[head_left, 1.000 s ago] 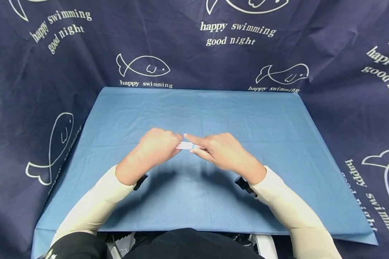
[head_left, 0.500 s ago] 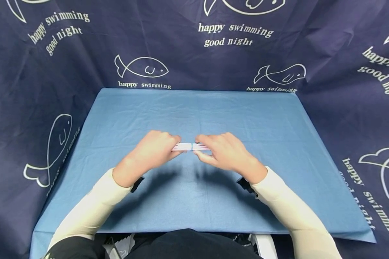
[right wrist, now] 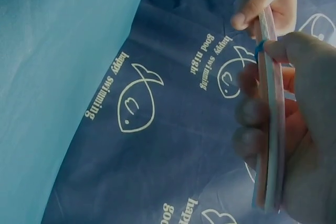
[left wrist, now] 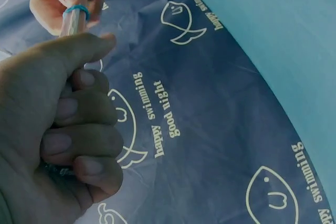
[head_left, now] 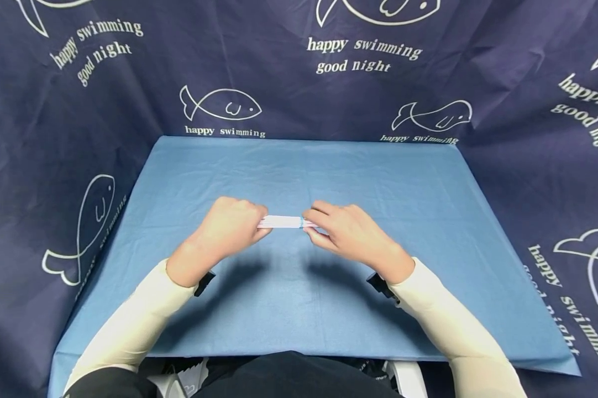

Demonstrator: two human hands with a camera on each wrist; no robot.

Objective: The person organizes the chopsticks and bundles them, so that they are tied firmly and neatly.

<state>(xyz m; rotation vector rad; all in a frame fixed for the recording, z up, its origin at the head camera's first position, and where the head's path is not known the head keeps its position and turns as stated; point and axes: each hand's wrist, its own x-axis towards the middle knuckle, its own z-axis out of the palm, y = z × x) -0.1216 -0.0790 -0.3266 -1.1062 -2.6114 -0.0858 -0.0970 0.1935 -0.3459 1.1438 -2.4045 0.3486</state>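
Observation:
A slim bundle of straight white and pale pink sticks (head_left: 281, 221) is held level above the table, with a blue band (head_left: 302, 222) wrapped round it. My left hand (head_left: 226, 226) grips its left end, the fingers curled round it and the thumb lying along it in the left wrist view. On the other side my right hand (head_left: 349, 232) holds the bundle, fingertips and thumb right at the band. From the right wrist the sticks (right wrist: 272, 124) run lengthwise past the curled fingers, and the thumb presses beside the blue band (right wrist: 259, 50). The left end is hidden in my left fist.
A blue cloth (head_left: 299, 309) covers the table, with both hands' shadows on it. Dark blue curtains (head_left: 299, 110) printed with white fish and lettering stand at the back and both sides. Black wrist cameras (head_left: 381, 284) sit under the wrists.
My left hand has moved left, baring more white bundle between it and the band. My right index finger has drawn back from the left hand, and the band sits slightly farther right.

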